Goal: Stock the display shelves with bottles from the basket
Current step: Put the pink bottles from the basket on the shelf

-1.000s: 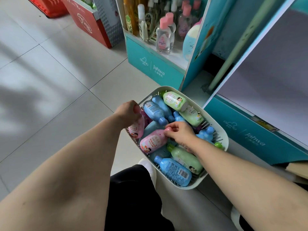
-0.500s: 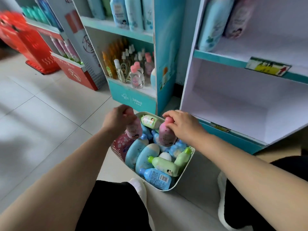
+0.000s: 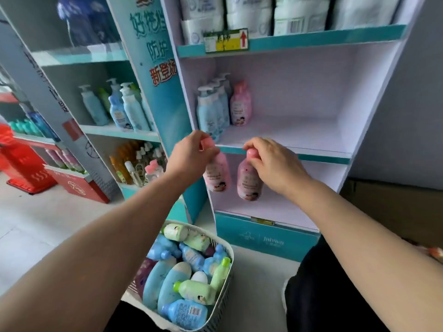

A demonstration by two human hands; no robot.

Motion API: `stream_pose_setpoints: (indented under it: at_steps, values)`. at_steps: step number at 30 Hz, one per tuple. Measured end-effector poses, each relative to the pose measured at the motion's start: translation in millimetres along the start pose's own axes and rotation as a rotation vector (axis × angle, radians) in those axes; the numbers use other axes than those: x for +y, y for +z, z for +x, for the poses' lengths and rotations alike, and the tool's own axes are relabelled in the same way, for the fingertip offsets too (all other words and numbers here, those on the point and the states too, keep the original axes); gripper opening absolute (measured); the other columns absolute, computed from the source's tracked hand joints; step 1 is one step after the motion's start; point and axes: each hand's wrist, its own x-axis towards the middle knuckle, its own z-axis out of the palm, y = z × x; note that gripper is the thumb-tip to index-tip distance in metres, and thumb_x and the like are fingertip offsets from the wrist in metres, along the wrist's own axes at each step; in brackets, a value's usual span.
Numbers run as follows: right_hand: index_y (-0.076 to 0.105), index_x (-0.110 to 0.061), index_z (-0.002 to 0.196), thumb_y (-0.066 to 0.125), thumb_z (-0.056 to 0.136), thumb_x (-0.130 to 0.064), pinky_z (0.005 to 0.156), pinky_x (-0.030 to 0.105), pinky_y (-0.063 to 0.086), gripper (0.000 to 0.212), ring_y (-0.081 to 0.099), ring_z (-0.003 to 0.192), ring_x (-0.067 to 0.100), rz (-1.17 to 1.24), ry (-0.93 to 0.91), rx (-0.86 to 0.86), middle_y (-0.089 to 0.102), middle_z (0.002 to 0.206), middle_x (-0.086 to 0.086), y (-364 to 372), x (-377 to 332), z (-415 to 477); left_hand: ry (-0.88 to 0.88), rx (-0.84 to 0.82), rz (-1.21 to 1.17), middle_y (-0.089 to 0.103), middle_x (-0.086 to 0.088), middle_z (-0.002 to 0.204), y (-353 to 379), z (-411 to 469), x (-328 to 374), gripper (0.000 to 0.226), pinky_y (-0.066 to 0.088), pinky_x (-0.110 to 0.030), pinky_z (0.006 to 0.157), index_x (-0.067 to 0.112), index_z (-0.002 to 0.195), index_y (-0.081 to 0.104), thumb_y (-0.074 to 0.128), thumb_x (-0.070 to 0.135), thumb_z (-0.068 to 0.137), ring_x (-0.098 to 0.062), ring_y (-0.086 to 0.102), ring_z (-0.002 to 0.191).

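- While both arms reach toward the display shelf [image 3: 282, 149], the left hand [image 3: 191, 154] pinches a pink bottle [image 3: 217, 174] by its cap, fingers curled.
- Likewise the right hand [image 3: 273, 161] grips a second pink bottle [image 3: 249, 180] at the cap.
- Both bottles hang upright, just below the shelf's front edge.
- Blue and green bottles fill the basket [image 3: 229, 250] on the floor.
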Motion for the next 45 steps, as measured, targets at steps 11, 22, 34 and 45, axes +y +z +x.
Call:
stream_pose_setpoints:
  at_steps: [11, 22, 34, 45]
  values:
    - [0.052, -0.023, 0.124, 0.040, 0.100, -0.024, 0.075, 0.032, 0.040, 0.027, 0.055, 0.108, 0.024, -0.061, 0.080, 0.206, 0.056, 0.127, 0.000, -66.3, 54.4, 81.2, 0.029, 0.057, 0.090, 0.061, -0.004, 0.090, 32.6, 120.6, 88.7, 0.019, 0.039, -0.027, 0.065, 0.013, 0.099, 0.065, 0.052, 0.017, 0.087, -0.022, 0.055, 0.079]
    - [0.052, -0.024, 0.123, 0.042, 0.099, -0.025, 0.076, 0.035, 0.048, 0.026, 0.056, 0.107, 0.022, -0.097, 0.104, 0.153, 0.060, 0.122, -0.001, -29.9, 99.1, 122.3, 0.047, -0.015, 0.271, 0.063, -0.011, 0.095, 81.8, 181.0, 69.6, 0.026, 0.038, -0.029, 0.067, 0.009, 0.108, 0.062, 0.049, 0.019, 0.089, -0.028, 0.056, 0.082]
    - [0.054, -0.025, 0.123, 0.050, 0.096, -0.027, 0.078, 0.032, 0.044, 0.028, 0.054, 0.107, 0.023, -0.019, 0.108, 0.144, 0.060, 0.120, 0.000, -18.5, 110.9, 133.3, 0.055, -0.003, 0.411, 0.066, -0.017, 0.109, 89.1, 212.0, 65.3, 0.024, 0.044, -0.033, 0.082, 0.005, 0.103, 0.066, 0.048, 0.018, 0.094, -0.033, 0.061, 0.102]
    - [0.054, -0.025, 0.126, 0.052, 0.094, -0.022, 0.077, 0.028, 0.040, 0.032, 0.055, 0.106, 0.022, -0.009, 0.103, 0.126, 0.060, 0.122, 0.000, -20.2, 110.4, 134.7, 0.067, -0.011, 0.432, 0.064, -0.016, 0.115, 88.7, 214.1, 66.6, 0.027, 0.044, -0.032, 0.084, 0.006, 0.114, 0.063, 0.051, 0.020, 0.094, -0.031, 0.060, 0.105]
